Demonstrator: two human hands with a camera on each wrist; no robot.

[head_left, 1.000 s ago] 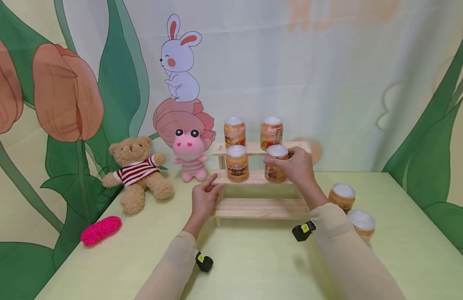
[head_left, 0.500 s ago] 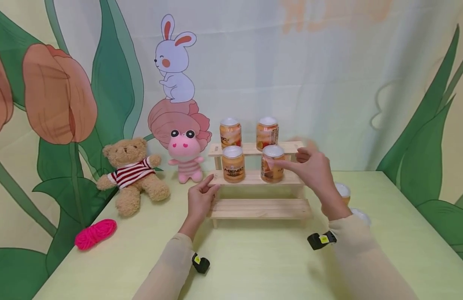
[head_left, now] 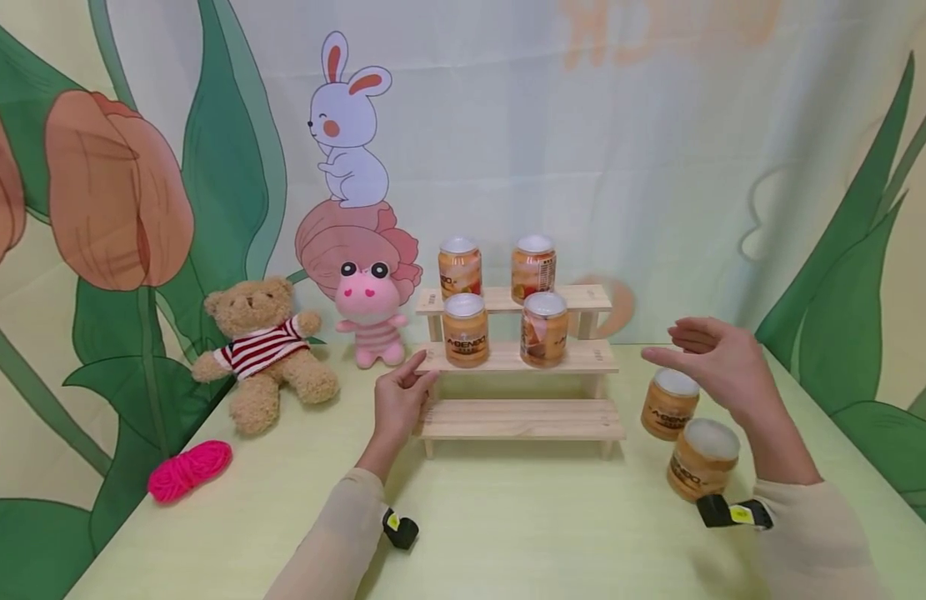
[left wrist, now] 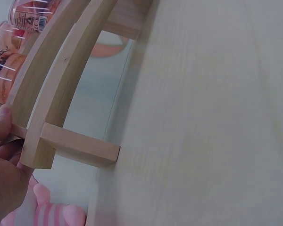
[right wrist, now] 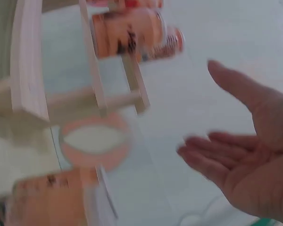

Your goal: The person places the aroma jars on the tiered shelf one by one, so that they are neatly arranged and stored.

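A three-step wooden shelf (head_left: 518, 419) stands on the table, its left end held by my left hand (head_left: 401, 400); in the left wrist view the thumb and fingers are about the side of the steps. Two orange cans with pale lids stand on the top step, a left one (head_left: 460, 271) and a right one (head_left: 533, 271). On the middle step are a left can (head_left: 466, 333) and a right can (head_left: 544, 332). My right hand (head_left: 725, 367), thumb and fingers spread, hovers empty above two more cans on the table, a rear one (head_left: 667, 408) and a front one (head_left: 701, 467).
Left of the shelf sit a pink plush toy (head_left: 376, 321) and a teddy bear (head_left: 263, 350) in a striped shirt. A bright pink yarn skein (head_left: 189, 472) lies near the table's left edge. A printed curtain (head_left: 658, 167) hangs behind.
My right hand has let go of the right can on the middle step and moved right, over the cans on the table. My left hand stays at the shelf's left end.
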